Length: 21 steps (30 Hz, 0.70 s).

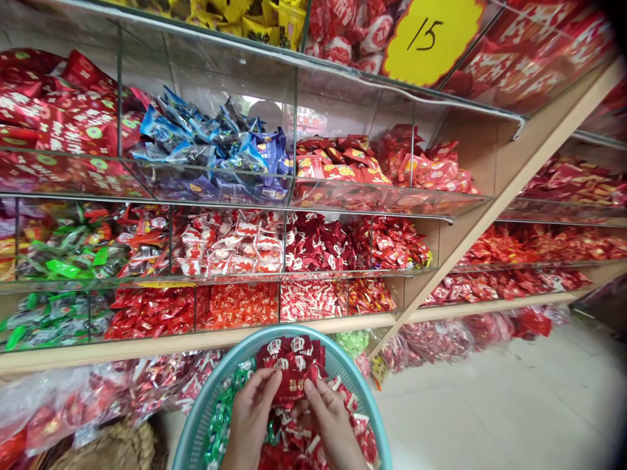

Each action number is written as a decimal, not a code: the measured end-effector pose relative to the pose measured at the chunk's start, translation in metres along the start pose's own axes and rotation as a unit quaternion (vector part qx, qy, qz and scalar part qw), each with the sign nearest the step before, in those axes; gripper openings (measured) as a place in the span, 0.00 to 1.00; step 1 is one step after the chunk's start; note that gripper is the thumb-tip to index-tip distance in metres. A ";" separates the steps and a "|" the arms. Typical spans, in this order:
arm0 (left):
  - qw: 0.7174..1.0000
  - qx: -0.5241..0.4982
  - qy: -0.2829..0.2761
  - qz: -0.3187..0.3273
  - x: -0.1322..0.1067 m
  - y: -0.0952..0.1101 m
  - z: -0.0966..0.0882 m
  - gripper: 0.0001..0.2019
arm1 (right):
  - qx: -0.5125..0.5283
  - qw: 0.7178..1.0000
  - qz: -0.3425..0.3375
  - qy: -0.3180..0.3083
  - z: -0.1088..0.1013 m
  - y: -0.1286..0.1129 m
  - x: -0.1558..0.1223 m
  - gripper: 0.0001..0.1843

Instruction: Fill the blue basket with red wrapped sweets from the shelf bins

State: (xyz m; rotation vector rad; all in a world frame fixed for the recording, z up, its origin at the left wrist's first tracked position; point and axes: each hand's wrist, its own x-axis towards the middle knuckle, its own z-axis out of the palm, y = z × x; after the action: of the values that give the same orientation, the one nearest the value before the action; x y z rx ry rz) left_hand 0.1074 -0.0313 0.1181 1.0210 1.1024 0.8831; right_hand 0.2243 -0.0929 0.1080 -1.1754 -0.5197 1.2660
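Over a teal plastic basket (198, 398), my left hand (252, 414) and my right hand (328, 418) pinch a dark red candy packet (290, 390) by its two sides. Pale print shows on the packet's front. More dark red packets (294, 347) lie just behind it in the basket. Green-wrapped candies (225, 411) fill the basket's left side, and red-and-white wrapped candies (362, 424) its right side. My palms and wrists hide part of the basket's contents.
Tiered shelves with clear dividers hold red, blue (196, 143) and green packets (53, 320). A yellow price sign (431, 39) reads 15. A slanted wooden panel (480, 228) stands right. Bagged candies (441, 339) lie under the shelves on the tiled floor (480, 405); a woven basket (112, 447) is lower left.
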 end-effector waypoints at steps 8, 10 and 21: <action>1.000 0.012 -0.015 0.003 -0.006 -0.010 0.002 0.19 | -0.081 0.992 -0.076 0.067 -0.023 0.020 0.002 0.23; 1.000 0.013 -0.018 -0.002 -0.007 -0.014 0.002 0.19 | -0.106 0.982 -0.104 0.119 -0.026 0.026 0.001 0.23; 0.999 0.033 0.010 0.038 -0.006 -0.015 0.009 0.19 | -0.059 0.972 -0.138 0.182 -0.019 0.031 0.005 0.20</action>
State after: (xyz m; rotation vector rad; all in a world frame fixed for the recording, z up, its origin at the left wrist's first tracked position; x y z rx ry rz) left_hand 0.1159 -0.0427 0.1068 1.1165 1.1210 0.9243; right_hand 0.2277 -0.0996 0.0721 -1.3473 -0.4689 0.7675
